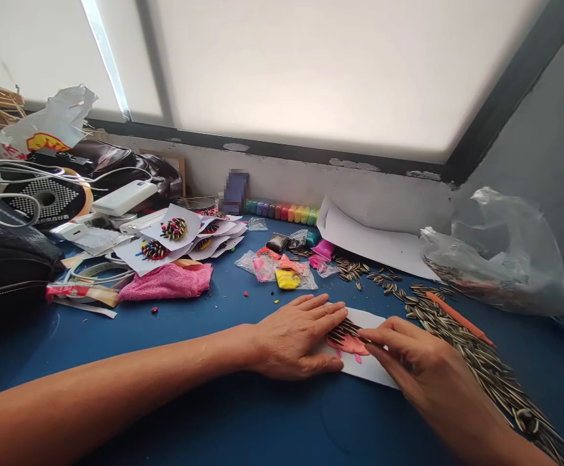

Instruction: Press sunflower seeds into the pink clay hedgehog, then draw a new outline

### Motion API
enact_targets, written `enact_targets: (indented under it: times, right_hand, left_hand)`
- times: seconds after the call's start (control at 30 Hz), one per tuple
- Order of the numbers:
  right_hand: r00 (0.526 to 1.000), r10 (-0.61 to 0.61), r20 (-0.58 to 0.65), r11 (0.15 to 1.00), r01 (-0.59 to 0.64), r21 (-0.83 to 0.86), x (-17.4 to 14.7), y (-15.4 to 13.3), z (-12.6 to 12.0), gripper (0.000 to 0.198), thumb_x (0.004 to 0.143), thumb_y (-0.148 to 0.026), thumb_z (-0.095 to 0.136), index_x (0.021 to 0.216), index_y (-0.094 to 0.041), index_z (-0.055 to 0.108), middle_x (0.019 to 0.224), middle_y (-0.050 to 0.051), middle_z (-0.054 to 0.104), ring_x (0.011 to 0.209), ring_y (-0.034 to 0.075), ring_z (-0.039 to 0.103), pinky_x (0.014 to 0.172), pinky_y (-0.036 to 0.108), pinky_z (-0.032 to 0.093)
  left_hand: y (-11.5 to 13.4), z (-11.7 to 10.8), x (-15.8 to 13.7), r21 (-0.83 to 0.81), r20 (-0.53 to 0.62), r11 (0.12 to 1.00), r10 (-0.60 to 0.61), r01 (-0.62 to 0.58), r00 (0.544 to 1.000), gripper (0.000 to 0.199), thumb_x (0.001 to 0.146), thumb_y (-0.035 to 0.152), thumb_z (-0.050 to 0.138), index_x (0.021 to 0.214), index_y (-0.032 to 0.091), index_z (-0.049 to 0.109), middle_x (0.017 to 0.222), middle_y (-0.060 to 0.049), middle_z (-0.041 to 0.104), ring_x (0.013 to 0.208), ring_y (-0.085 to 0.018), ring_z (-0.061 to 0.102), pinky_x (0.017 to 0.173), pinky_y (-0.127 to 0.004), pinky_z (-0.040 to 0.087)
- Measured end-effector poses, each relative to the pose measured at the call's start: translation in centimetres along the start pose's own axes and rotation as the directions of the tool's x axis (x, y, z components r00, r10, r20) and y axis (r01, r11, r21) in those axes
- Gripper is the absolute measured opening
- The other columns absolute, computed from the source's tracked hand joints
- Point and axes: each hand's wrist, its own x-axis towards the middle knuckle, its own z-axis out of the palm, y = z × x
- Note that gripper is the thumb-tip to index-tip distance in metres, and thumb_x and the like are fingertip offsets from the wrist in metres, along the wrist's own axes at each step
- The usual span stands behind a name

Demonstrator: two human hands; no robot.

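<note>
My left hand point(301, 336) lies flat with its fingers stretched out, holding down the left side of a white sheet of paper point(376, 371). On the sheet is a flat pink clay shape point(355, 348) with small pink feet-like bits below it. Rows of striped sunflower seeds point(344, 328) stick out of its upper part. My right hand point(420, 362) is pinched at the clay's right edge around a sunflower seed, mostly covered by the fingertips. Loose sunflower seeds point(480, 356) form a long pile beside my right hand.
An orange clay tool point(461, 318) lies across the seed pile. Behind are bagged clay pieces point(287, 279), a row of coloured clay blocks point(284, 212) and a clear plastic bag point(515, 259). Finished seed-and-clay cards point(175, 234), a pink cloth point(168, 282) and a black bag point(10, 252) occupy the left.
</note>
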Motion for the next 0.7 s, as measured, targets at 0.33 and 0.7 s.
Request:
enact_targets:
  times: [0.33,0.7]
  right_hand:
    - [0.999,-0.044,-0.017,0.996,0.043,-0.083,-0.2,-0.4,1.5,0.028,0.096,-0.025,0.041,0.09,-0.027,0.067,0.084,0.002,0.07,0.07,0.016,0.068,0.059,0.025,0.052]
    - [0.998,-0.061,-0.015,0.981,0.057,-0.184,0.0,-0.2,1.8,0.028,0.097,-0.024,0.038,0.086,-0.024,0.064,0.08,0.003,0.067,0.066,0.015,0.066,0.057,0.025,0.049]
  left_hand:
    - [0.0,0.1,0.0,0.029,-0.001,1.0,0.005,-0.005,1.0,0.075,0.093,0.056,0.046,0.151,0.013,0.025,0.154,-0.013,0.03,0.144,-0.032,0.02,0.117,-0.046,0.018]
    - [0.2,0.0,0.0,0.031,0.013,1.0,-0.003,0.003,1.0,0.075,0.093,0.055,0.047,0.151,0.013,0.025,0.154,-0.012,0.03,0.144,-0.033,0.02,0.117,-0.046,0.017]
